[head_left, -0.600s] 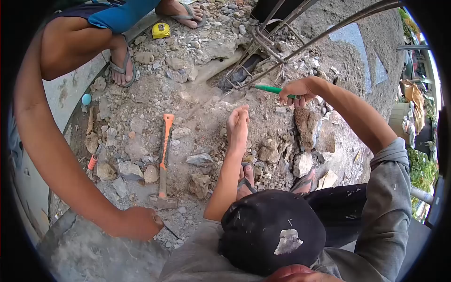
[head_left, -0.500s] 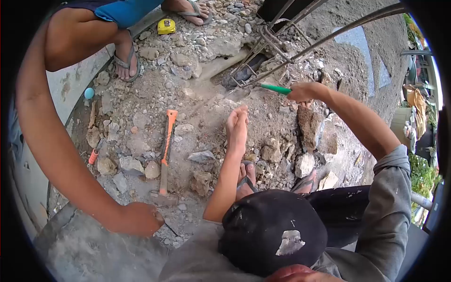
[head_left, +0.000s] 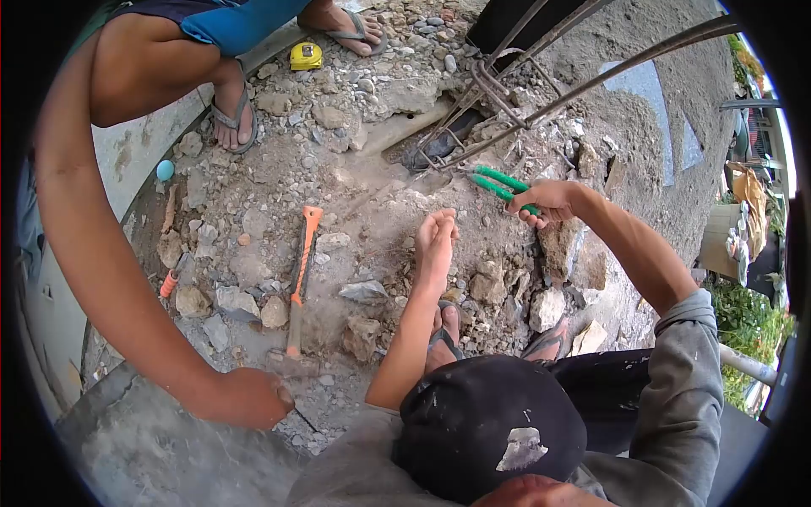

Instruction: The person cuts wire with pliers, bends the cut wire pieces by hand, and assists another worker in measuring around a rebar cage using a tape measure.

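My right hand (head_left: 249,397) is closed at the lower left, over grey concrete, at the end of a long bare arm. From its fingers sticks a thin dark rod (head_left: 306,419). My left hand is out of view. An orange-handled hammer (head_left: 302,270) lies on the rubble up and to the right of my hand. A co-worker in a black cap (head_left: 494,418) grips green-handled pliers (head_left: 498,188), whose handles stand apart beside the steel bars (head_left: 515,114). The pliers' jaws are hard to make out. The co-worker's other hand (head_left: 437,235) has curled fingers and is raised over the rubble.
A yellow tape measure (head_left: 305,57) lies near sandalled feet at the upper left. A pale blue ball-like object (head_left: 165,171) and an orange handle (head_left: 169,284) are at the left. Loose stones surround the co-worker's feet. Bent steel bars reach across the upper right.
The green handles have spread apart, and the co-worker's hand on them is lower. Their other hand has shifted slightly right and down. My right hand has hardly moved. The view has shifted slightly.
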Available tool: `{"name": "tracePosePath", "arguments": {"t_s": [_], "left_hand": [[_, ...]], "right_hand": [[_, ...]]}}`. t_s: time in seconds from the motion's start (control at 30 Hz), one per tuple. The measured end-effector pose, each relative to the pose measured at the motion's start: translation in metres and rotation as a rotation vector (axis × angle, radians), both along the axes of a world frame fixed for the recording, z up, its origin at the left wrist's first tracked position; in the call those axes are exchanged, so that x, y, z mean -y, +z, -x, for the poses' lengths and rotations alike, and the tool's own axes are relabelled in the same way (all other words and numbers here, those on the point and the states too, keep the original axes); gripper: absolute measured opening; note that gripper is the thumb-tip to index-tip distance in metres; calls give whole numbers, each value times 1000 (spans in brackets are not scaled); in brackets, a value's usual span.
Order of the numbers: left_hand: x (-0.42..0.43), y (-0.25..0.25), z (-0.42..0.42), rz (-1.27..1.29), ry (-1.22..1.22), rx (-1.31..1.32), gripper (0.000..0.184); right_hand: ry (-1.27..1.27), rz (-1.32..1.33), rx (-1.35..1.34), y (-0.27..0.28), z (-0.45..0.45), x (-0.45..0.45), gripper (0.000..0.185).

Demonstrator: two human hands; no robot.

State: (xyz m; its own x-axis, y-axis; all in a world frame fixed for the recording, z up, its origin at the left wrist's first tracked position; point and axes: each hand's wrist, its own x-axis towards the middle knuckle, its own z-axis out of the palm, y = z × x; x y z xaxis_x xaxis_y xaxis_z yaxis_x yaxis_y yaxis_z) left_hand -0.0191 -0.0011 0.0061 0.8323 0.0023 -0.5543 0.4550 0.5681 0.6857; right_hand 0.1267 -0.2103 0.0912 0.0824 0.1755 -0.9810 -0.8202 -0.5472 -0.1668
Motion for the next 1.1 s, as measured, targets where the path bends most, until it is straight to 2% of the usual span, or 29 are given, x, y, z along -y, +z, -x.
{"name": "tracePosePath", "arguments": {"t_s": [0.1, 0.13, 0.2, 0.23, 0.3, 0.33, 0.37, 0.43, 0.5, 0.57, 0.63, 0.7, 0.83, 0.9, 0.93, 0.97, 1.03, 1.07, 1.1], "left_hand": [[4, -1, -4, -36, -39, -15, 23], [5, 0, -4, -28, -52, 3, 23], [12, -2, -8, -21, -70, 13, 22], [16, -3, -10, -20, -75, 21, 22], [22, 2, -10, -4, -76, 0, 22], [23, 4, -11, 4, -73, -17, 22], [22, 4, -8, 2, -74, -22, 22], [23, -1, -7, 23, -76, -37, 22], [19, -9, -5, 19, -92, -29, 23], [15, -13, -3, 15, -110, -23, 23], [13, -12, -3, -39, -85, -7, 25], [13, -10, -6, -37, -60, -5, 26], [8, -5, -3, -19, -65, -22, 25], [10, -5, -6, -14, -69, -33, 25], [12, -5, -8, -18, -73, -23, 24], [14, -6, -8, -22, -81, -14, 24], [20, -6, -12, -27, -104, -13, 24], [23, -6, -15, -33, -117, -10, 24], [28, -6, -17, -30, -123, -6, 24]], "right_hand": [[192, 125, 360, 21, 22, -22, 32], [186, 126, 359, 24, 23, -26, 32], [549, 273, 658, 29, 27, -27, 40], [543, 281, 655, 28, 31, -27, 40], [1156, 476, 1136, 23, 37, -30, 42], [1258, 588, 1099, 14, 37, -32, 38], [1257, 583, 1096, 9, 38, -33, 38], [1621, 815, 1250, 12, 38, -40, 37], [1622, 748, 1187, 14, 28, -40, 41], [1143, 444, 884, 11, 14, -33, 46], [414, 285, 405, 10, -1, -15, 37], [16, 30, 95, 9, -12, -2, 34], [101, -24, 256, 25, 4, -9, 41], [366, 174, 638, 40, 15, -22, 45], [708, 206, 787, 37, 11, -18, 45], [703, 209, 785, 35, 14, -20, 45], [1445, 510, 1277, 30, 21, -24, 37], [1552, 648, 1435, 17, 26, -21, 30], [1550, 657, 1433, 18, 27, -24, 30]]}}
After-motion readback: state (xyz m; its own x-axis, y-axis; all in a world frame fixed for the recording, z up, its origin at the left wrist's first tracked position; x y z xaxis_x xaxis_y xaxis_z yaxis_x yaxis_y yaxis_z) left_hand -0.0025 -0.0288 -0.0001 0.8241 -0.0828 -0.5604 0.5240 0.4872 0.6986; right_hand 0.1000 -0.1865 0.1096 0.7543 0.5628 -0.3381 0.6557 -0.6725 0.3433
